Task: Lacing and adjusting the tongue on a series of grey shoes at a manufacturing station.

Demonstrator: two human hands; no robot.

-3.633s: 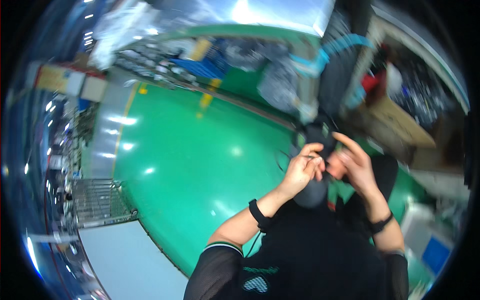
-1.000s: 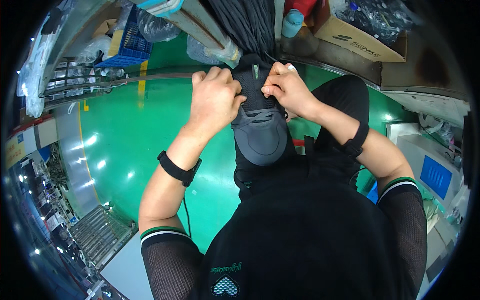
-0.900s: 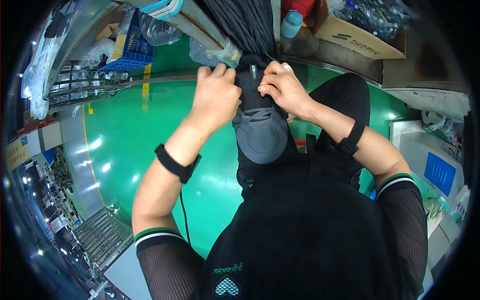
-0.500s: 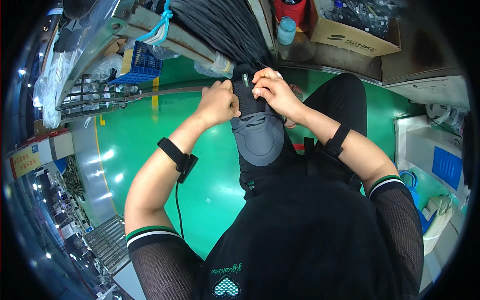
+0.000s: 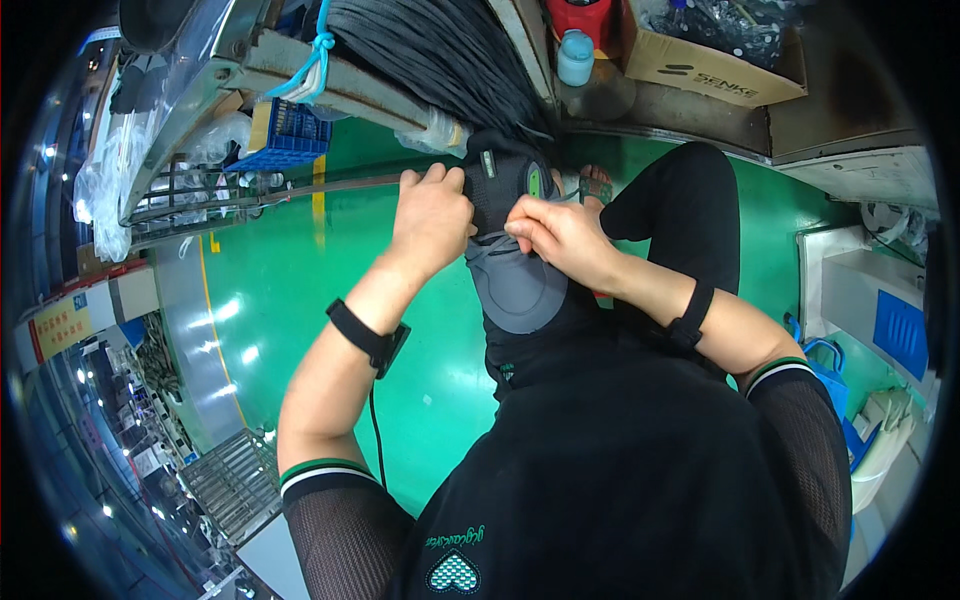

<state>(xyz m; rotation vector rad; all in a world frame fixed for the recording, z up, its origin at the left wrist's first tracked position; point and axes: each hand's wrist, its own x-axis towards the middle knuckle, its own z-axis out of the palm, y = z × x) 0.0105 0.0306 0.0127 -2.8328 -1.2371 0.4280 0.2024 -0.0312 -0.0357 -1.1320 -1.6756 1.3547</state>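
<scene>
A dark grey sneaker [image 5: 518, 292] rests on my thigh with its rounded toe toward me. Its tongue carries a small label, and a green patch shows inside the shoe opening. My left hand [image 5: 430, 215] is closed along the left side of the sneaker, fingers curled over its edge; the fingertips are partly hidden. On the right, my right hand [image 5: 562, 240] pinches thumb and forefinger together over the lacing, at a grey shoelace [image 5: 497, 243]. A thin stretch of lace seems to run up behind that hand.
Beyond the shoe hangs a thick bundle of black cords [image 5: 440, 60] on a metal rack [image 5: 350, 95]. A blue crate [image 5: 290, 135] sits at left. A light-blue jar [image 5: 575, 58] and a cardboard box [image 5: 715, 75] with plastic-wrapped items stand at far right.
My right hand has come down from beside the tongue to the lacing, uncovering the green patch in the opening. My left hand stays at the shoe's left side.
</scene>
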